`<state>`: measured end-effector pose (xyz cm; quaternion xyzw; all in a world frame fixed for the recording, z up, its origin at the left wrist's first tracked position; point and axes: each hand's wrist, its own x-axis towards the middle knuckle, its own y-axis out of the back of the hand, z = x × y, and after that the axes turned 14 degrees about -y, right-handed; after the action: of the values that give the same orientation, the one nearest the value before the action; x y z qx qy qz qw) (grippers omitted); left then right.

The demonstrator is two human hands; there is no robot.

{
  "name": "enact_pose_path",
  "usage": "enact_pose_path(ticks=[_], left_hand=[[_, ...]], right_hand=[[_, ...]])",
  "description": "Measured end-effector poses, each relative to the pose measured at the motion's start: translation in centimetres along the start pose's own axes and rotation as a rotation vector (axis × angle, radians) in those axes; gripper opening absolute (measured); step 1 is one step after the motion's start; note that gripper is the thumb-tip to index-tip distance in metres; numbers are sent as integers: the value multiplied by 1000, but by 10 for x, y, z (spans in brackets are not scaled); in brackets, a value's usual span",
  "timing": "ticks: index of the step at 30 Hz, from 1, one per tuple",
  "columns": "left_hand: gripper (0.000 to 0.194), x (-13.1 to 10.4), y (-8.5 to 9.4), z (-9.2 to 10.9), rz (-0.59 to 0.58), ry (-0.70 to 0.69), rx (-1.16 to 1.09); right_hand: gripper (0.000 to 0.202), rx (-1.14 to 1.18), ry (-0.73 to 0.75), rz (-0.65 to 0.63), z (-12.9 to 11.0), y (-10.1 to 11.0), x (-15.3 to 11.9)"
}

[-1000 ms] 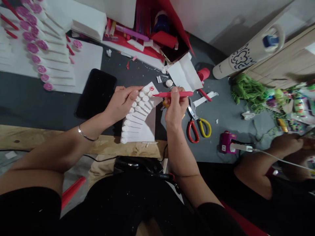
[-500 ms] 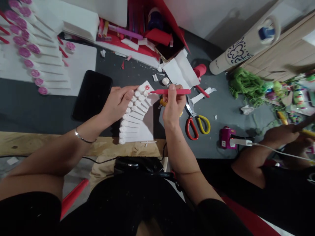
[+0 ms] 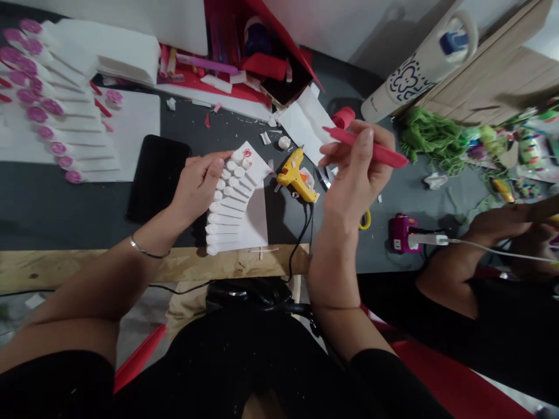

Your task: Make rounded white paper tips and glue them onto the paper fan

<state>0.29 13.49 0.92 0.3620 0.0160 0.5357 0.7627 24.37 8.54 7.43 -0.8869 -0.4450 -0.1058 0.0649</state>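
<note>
My left hand [image 3: 198, 183] is closed on the left edge of a white paper piece [image 3: 255, 218], thumb on top. Rows of small white paper rolls [image 3: 229, 206] fan across that piece, and red scribbles [image 3: 247, 153] mark the ends of the top ones. Up and to the right, my right hand [image 3: 358, 169] grips a red marker [image 3: 386, 154], raised off the paper with its tip pointing left. A yellow glue gun [image 3: 294, 177] lies between the paper and my right hand. Scissors [image 3: 365, 219] are mostly hidden behind my right wrist.
A black phone [image 3: 155, 177] lies left of my left hand. Farther left is a similar fan with pink-tipped rolls [image 3: 55, 134]. At the back stand a red box [image 3: 266, 67] of supplies and a white bottle [image 3: 406, 78]. A purple plug adapter [image 3: 404, 233] sits near another person's arm [image 3: 493, 233].
My right hand has lifted the red marker from the rolls and moved right and up, uncovering the glue gun. A second roll end now shows red marking. My left hand keeps its hold.
</note>
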Motion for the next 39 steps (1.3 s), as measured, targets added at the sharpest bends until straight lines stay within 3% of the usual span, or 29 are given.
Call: enact_pose_path(ticks=[3,5,7,10,13,20,24,28,33,39], left_hand=[[61,0,0,-1,14,-1,-12],[62,0,0,-1,13,-9,-9],[64,0,0,-2,6,-17,-5],[67,1,-1,-4,5,-43,-1],[68,2,-1,-6,23,-75,11],[69,3,-2,-4,26,-73,6],[71,4,-2,-1,18,-70,-27],[75,5,0,0,11,-49,-37],[87,5,1,1,-16,3,-47],[73,10,-3,-3,13,17,19]], right_hand=[[15,-305,115,-178,2,28,-7],[11,-690,178,-233,18,44,-15],[7,-935,163,-306,39,53,-21],[16,-1103,137,-349,66,56,-24],[21,-1130,161,-338,77,51,-19],[18,-1042,123,-356,83,47,-9],[22,-697,46,-247,84,53,-9],[39,-271,-177,-136,80,62,-7],[47,-84,-311,-140,79,67,0],[47,109,-417,-92,76,60,-3]])
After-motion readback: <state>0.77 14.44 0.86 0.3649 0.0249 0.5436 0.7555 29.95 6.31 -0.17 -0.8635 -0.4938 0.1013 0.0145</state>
